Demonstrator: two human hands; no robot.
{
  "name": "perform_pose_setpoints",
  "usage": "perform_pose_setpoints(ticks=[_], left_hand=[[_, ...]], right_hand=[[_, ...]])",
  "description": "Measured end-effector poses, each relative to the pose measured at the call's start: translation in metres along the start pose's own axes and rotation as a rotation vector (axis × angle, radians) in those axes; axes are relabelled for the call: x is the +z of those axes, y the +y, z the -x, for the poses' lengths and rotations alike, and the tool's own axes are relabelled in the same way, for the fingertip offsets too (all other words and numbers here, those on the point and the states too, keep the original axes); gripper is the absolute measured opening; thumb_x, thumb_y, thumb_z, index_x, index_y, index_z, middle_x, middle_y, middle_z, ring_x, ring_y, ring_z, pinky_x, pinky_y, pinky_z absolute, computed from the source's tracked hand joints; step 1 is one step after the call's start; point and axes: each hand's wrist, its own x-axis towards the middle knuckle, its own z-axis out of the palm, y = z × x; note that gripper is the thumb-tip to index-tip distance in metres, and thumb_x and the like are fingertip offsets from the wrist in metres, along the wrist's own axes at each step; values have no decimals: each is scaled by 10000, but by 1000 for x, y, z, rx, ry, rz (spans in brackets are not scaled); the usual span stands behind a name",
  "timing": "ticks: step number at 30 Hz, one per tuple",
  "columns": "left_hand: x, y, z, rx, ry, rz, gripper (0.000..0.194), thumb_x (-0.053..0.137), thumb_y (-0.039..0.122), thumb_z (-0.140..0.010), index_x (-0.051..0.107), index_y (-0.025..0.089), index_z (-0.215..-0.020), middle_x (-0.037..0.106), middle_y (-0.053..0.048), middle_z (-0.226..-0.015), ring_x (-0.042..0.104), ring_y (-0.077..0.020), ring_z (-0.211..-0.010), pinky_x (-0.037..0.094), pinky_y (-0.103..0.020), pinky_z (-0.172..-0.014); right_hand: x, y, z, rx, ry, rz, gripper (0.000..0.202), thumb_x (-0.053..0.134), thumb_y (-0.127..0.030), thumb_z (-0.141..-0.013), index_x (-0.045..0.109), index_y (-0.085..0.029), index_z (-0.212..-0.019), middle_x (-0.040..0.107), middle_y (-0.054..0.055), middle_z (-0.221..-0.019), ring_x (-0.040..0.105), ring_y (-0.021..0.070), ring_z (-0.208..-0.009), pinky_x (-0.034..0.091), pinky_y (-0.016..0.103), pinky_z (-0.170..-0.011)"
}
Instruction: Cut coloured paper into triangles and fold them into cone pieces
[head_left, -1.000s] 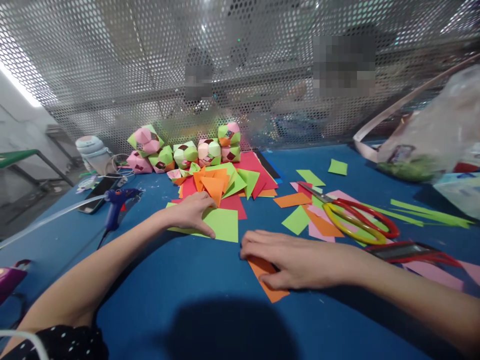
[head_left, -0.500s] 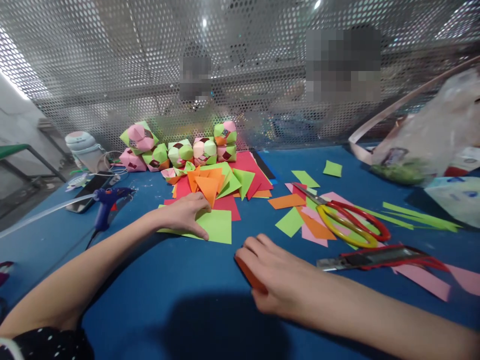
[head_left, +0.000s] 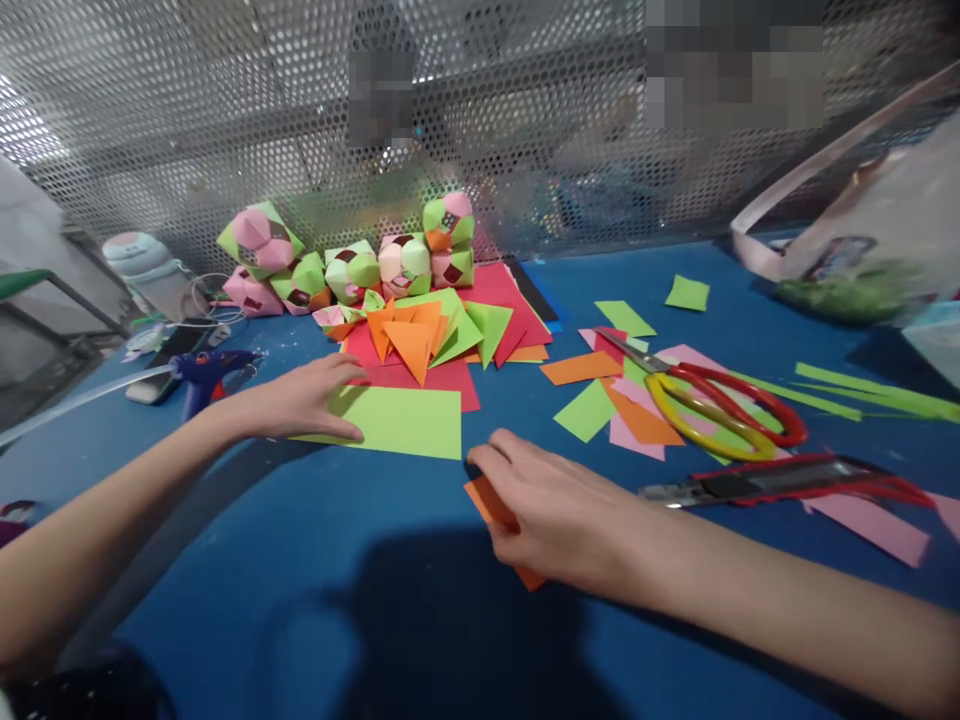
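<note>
My left hand point(head_left: 300, 398) rests at the left end of a light green paper sheet point(head_left: 409, 420), its thumb and fingers spread apart. My right hand point(head_left: 559, 500) is curled over a small orange paper piece point(head_left: 491, 505) near the middle of the table. Part of that piece shows past the fingers and below the thumb; the palm hides the rest. Behind the green sheet lie folded orange paper triangles point(head_left: 411, 345) and folded green ones point(head_left: 489, 328), on top of red paper sheets point(head_left: 450, 385).
Pink-and-green paper balls point(head_left: 352, 272) line the back edge by a perforated metal screen point(head_left: 525, 150). Scissors point(head_left: 709, 400), a utility knife point(head_left: 780, 482) and paper scraps point(head_left: 589, 410) lie to the right. A blue glue gun point(head_left: 206, 375), phone point(head_left: 154, 375) and cup point(head_left: 154, 275) are left.
My left hand has slid left along the green sheet. My right hand is still on the orange piece, more of which now shows. The view has tilted downward.
</note>
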Motion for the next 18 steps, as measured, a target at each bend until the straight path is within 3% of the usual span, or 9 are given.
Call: perform_pose_setpoints(ticks=[4, 7, 9, 11, 13, 15, 18], left_hand=[[6, -21, 14, -162, -65, -50, 874, 555, 666, -711, 332, 187, -1408, 255, -153, -1505, 291, -312, -1359, 269, -387, -1076], [10, -26, 19, -185, -46, -68, 882, 538, 674, -715, 330, 179, -1414, 291, -155, -1492, 313, -312, -1344, 273, -391, -1072], [11, -26, 20, -170, -24, -74, 853, 536, 667, -721, 360, 180, -1398, 347, -152, -1457, 353, -315, -1309, 292, -396, -1056], [12, -26, 20, -146, 10, -67, 826, 555, 656, -714, 400, 182, -1372, 406, -149, -1405, 392, -315, -1264, 313, -398, -1035], [13, -27, 19, -119, 59, -38, 789, 589, 630, -700, 443, 186, -1336, 460, -139, -1339, 430, -304, -1213, 337, -385, -1010], [15, -28, 18, -106, 113, 18, 706, 602, 581, -711, 490, 186, -1286, 511, -121, -1265, 479, -278, -1143, 369, -359, -973], [17, -29, 15, -178, 186, 130, 538, 539, 477, -781, 531, 184, -1232, 596, -75, -1077, 564, -210, -912, 439, -304, -820]], right_hand=[[9, -10, 5, -135, -59, 65, 201, 495, -23, -738, 519, -163, -880, 577, 55, -827, 560, 190, -694, 337, 287, -553], [7, -4, 2, -143, -77, 175, 236, 480, 3, -736, 539, -160, -895, 608, 61, -801, 585, 194, -636, 313, 284, -501], [-5, 11, -3, -68, -51, 310, 287, 457, 17, -739, 561, -151, -946, 631, 92, -833, 614, 217, -634, 313, 289, -483], [-24, 31, -8, 103, -7, 461, 331, 426, 39, -743, 582, -112, -993, 648, 150, -875, 642, 266, -702, 367, 320, -529], [-40, 44, -10, 262, 123, 520, 275, 404, 27, -784, 605, -62, -951, 641, 222, -922, 632, 328, -856, 424, 375, -621], [-42, 41, -4, 188, 220, 254, 193, 452, -70, -845, 607, -91, -957, 647, 190, -963, 624, 305, -909, 459, 384, -688], [-6, 10, 18, -165, -59, -486, 258, 428, -290, -943, 552, -186, -1144, 687, 75, -1017, 668, 164, -808, 520, 280, -672]])
